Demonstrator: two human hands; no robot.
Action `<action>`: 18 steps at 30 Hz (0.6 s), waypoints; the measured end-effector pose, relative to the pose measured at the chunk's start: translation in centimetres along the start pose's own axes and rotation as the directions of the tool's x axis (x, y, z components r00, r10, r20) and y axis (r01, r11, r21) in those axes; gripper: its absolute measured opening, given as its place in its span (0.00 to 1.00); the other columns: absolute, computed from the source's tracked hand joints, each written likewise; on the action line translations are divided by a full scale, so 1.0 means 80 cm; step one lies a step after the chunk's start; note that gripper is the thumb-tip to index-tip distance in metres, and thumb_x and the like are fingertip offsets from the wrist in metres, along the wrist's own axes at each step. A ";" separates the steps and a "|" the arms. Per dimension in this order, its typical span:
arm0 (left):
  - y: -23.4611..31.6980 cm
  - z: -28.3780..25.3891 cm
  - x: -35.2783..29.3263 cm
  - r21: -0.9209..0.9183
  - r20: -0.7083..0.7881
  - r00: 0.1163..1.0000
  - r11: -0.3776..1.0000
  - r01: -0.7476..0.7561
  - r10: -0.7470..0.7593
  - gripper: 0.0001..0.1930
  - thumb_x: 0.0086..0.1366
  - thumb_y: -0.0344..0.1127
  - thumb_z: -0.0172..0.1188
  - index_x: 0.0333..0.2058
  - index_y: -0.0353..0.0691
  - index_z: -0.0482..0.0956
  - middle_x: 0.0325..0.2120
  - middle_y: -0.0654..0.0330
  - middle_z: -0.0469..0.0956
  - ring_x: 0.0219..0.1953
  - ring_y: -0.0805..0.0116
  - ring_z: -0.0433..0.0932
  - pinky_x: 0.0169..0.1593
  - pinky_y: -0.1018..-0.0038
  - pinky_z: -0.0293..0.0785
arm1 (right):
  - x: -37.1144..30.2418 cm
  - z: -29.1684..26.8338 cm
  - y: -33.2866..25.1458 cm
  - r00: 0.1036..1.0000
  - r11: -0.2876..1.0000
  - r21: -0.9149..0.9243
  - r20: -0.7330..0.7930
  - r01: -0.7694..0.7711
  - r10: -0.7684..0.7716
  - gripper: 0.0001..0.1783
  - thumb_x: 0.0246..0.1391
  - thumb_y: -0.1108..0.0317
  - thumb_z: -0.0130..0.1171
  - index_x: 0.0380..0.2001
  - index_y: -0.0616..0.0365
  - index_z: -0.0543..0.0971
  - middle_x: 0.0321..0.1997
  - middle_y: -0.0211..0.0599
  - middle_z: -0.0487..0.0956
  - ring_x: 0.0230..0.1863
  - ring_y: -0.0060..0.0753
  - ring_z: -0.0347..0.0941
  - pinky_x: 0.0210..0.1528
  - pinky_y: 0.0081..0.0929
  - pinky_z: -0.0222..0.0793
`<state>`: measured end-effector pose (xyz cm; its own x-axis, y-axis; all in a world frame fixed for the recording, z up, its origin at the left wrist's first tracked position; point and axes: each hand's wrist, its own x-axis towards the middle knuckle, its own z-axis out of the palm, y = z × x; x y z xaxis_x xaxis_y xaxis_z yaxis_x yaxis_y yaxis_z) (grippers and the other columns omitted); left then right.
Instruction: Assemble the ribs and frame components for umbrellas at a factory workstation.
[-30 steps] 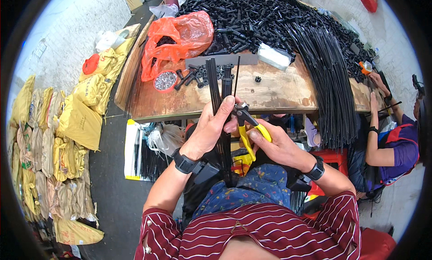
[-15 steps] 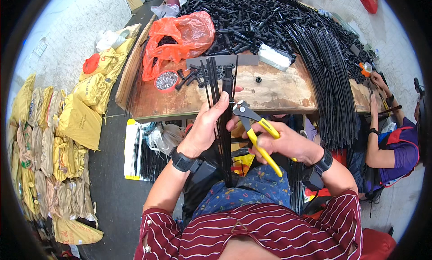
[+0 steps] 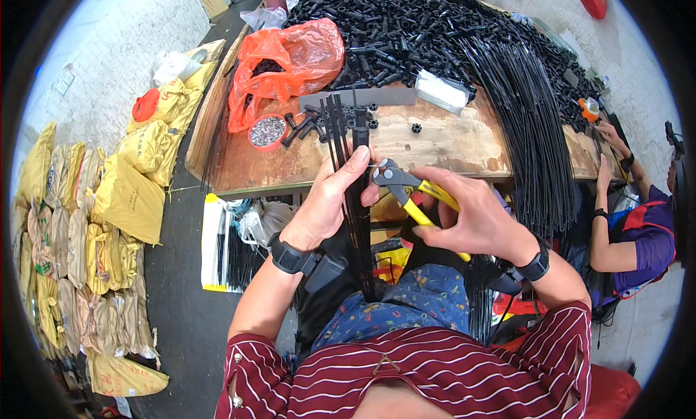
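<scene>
My left hand (image 3: 322, 205) is closed round an upright bundle of thin black rods (image 3: 337, 133) and a thicker black tubular piece (image 3: 360, 133), in front of the table edge. The bundle's lower end reaches down to my lap. My right hand (image 3: 475, 214) grips a pair of pliers (image 3: 415, 210) with yellow handles and a dark head. The pliers' jaws are beside my left fingertips, at the bundle's right side. A small bright bit shows between jaws and thumb, too small to name.
Black tubular parts (image 3: 406, 27) are heaped on the wooden table (image 3: 464, 140). A red plastic bag (image 3: 312, 53) and a tub of small metal pieces (image 3: 267, 131) stand left. Long black rods (image 3: 525, 129) hang over the edge. A co-worker (image 3: 631, 230) sits at right.
My right hand has shifted right and its fingers are looser on the plier handles. The jaws stay by my left fingertips. One thin rod no longer stands apart to the bundle's right.
</scene>
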<state>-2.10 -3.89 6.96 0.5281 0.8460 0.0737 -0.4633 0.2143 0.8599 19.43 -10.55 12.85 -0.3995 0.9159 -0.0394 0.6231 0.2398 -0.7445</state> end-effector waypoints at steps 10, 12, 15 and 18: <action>-0.004 -0.008 0.002 0.005 -0.079 0.997 1.000 -0.011 0.011 0.24 0.68 0.59 0.46 0.34 0.41 0.68 0.17 0.66 0.65 0.14 0.79 0.60 0.21 0.80 0.57 | 0.017 -0.015 0.021 0.816 0.631 -0.690 -0.100 0.355 -0.569 0.36 0.39 0.64 0.65 0.55 0.62 0.68 0.47 0.44 0.73 0.40 0.44 0.71 0.43 0.36 0.69; -0.006 -0.009 0.003 0.012 -0.095 0.995 1.000 -0.025 0.026 0.23 0.68 0.59 0.46 0.34 0.41 0.68 0.16 0.66 0.66 0.13 0.79 0.60 0.20 0.80 0.56 | 0.016 -0.016 0.016 0.820 0.633 -0.685 -0.090 0.361 -0.565 0.36 0.40 0.64 0.65 0.55 0.63 0.68 0.47 0.44 0.73 0.40 0.43 0.70 0.43 0.36 0.69; -0.010 -0.008 0.006 0.133 -0.150 0.984 0.988 -0.074 0.093 0.22 0.68 0.57 0.47 0.33 0.41 0.69 0.15 0.65 0.67 0.13 0.78 0.62 0.19 0.80 0.57 | 0.007 -0.014 -0.001 0.847 0.643 -0.695 -0.091 0.323 -0.524 0.35 0.40 0.64 0.65 0.54 0.62 0.69 0.46 0.44 0.73 0.40 0.43 0.71 0.42 0.35 0.70; -0.011 -0.002 0.009 0.259 -0.200 0.966 0.960 -0.108 0.163 0.21 0.68 0.56 0.48 0.32 0.41 0.69 0.15 0.64 0.68 0.13 0.77 0.63 0.19 0.80 0.59 | 0.007 -0.012 -0.011 0.856 0.608 -0.742 -0.091 0.282 -0.509 0.34 0.40 0.63 0.66 0.53 0.63 0.70 0.45 0.45 0.73 0.41 0.42 0.70 0.42 0.35 0.70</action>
<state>-1.45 -3.39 6.17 0.2927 0.9498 0.1103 -0.3175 -0.0122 0.9482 19.33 -9.92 14.14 -0.5980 0.6914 0.4055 0.7650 0.6433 0.0313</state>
